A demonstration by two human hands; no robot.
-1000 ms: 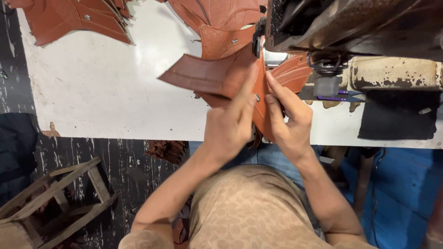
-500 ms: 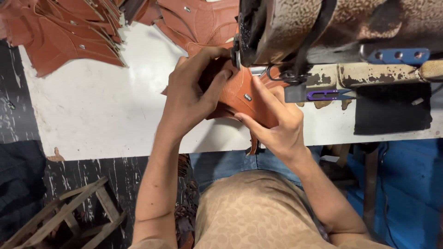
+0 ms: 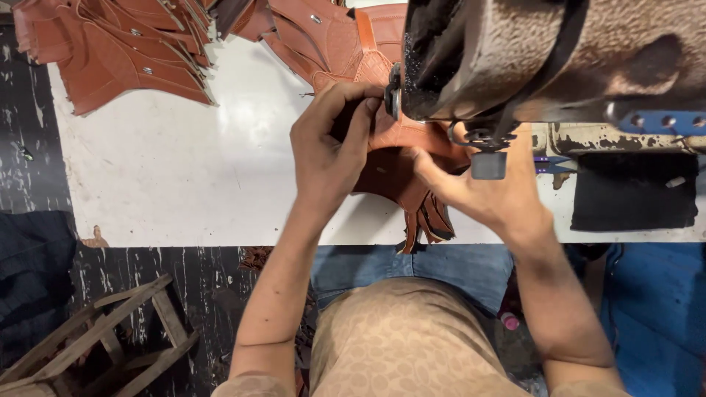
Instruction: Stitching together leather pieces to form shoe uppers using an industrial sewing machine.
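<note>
- Under the head of the worn grey sewing machine, at the counter's near side, lies the tan-brown embossed leather piece — both hands grip it.
- Left hand pinches its left edge, fingers curled; right hand clamps the right side, part hidden by the machine.
- Loose flaps hang over the white counter edge; whether any seam is sewn cannot be told.
- Stacked brown cut leather pieces wait at the far left — no containers visible.
- Black cloth pad lies right.
</note>
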